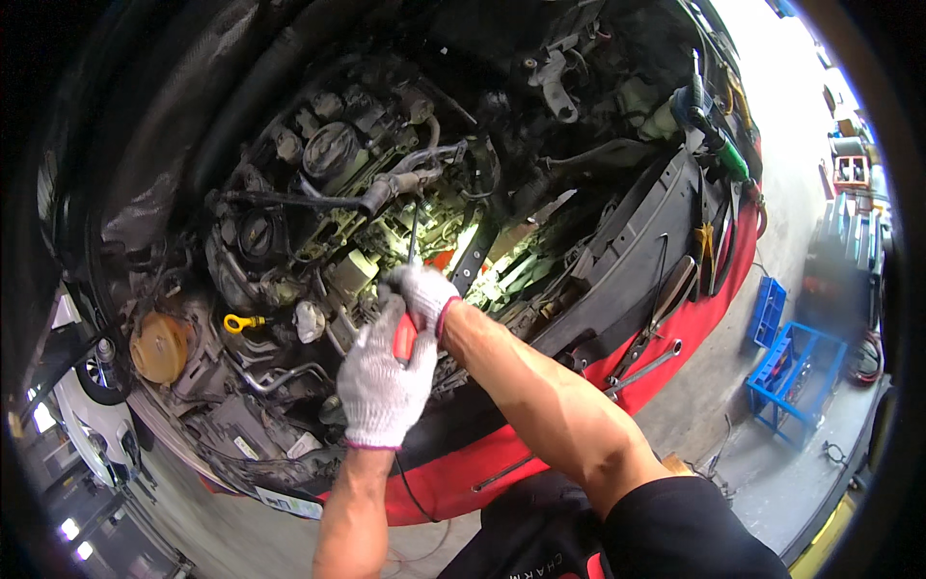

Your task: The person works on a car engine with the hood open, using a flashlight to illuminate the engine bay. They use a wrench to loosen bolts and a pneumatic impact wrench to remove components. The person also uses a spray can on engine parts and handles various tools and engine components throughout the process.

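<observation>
Both my hands wear white knitted gloves and are together over the middle of a car's engine bay. My left hand (384,386) is closed around the red handle of a screwdriver (405,338). Just above it, my right hand (422,289) is closed too, around the upper part of the same tool. A thin dark shaft runs from the fingers up into the engine (333,232). Its tip is lost among the metal parts, where a bright light shines. Metal pipes and a hose (391,188) cross just beyond the shaft.
A yellow dipstick handle (241,323) and an orange-tan reservoir (159,347) are at left. Wrenches (646,369) and other hand tools lie along the red front edge (453,473) at right. A green-handled tool (730,154) rests at far right. Blue crates (796,372) stand beyond.
</observation>
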Motion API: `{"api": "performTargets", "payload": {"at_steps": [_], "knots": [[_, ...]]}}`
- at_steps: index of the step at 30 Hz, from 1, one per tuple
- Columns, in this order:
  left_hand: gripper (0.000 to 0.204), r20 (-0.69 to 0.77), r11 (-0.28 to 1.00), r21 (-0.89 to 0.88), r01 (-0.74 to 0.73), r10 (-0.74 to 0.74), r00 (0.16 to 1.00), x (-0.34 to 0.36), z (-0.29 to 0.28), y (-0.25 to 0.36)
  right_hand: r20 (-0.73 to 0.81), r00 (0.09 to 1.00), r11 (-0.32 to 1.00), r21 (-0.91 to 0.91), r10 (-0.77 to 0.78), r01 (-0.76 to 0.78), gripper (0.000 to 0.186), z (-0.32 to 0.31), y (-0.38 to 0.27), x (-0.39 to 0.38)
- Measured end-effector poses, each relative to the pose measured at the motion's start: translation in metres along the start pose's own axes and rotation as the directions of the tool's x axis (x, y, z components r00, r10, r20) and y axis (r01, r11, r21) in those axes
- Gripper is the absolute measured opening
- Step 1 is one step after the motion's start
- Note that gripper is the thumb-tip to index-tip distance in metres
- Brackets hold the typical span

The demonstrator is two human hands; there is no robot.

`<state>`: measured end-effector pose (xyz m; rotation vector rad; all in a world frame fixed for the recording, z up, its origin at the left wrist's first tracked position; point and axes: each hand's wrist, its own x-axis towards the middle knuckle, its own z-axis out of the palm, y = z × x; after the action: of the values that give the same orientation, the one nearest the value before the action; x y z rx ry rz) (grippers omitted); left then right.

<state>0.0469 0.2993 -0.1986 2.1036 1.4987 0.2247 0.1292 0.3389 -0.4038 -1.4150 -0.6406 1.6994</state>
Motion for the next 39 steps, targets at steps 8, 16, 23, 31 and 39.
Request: {"api": "performTargets", "payload": {"at_steps": [8,16,23,31,39], "knots": [[0.045,-0.087,0.964,0.264,-0.037,0.062,0.994,0.012,0.006,0.024,0.316,0.908,0.733,0.542,0.274,-0.41,0.024,-0.025,-0.087,-0.043],[0.051,0.012,0.989,0.138,0.043,-0.045,0.999,0.023,0.01,0.026,0.229,0.922,0.695,0.607,0.312,-0.386,0.017,-0.033,-0.068,-0.023],[0.037,-0.038,0.985,-0.085,-0.152,0.149,0.988,0.04,-0.019,-0.037,-0.174,0.975,0.979,0.173,0.137,-0.107,0.015,0.023,-0.025,0.032],[0.048,0.022,0.977,-0.211,-0.002,0.007,1.0,0.025,-0.019,-0.09,-0.264,0.961,0.934,-0.316,0.08,-0.164,0.023,0.059,-0.039,0.017],[0.056,0.121,0.848,-0.529,-0.032,0.113,0.986,-0.039,-0.045,-0.029,-0.122,0.923,0.918,0.213,0.364,-0.334,0.023,0.025,-0.12,-0.13]]}}
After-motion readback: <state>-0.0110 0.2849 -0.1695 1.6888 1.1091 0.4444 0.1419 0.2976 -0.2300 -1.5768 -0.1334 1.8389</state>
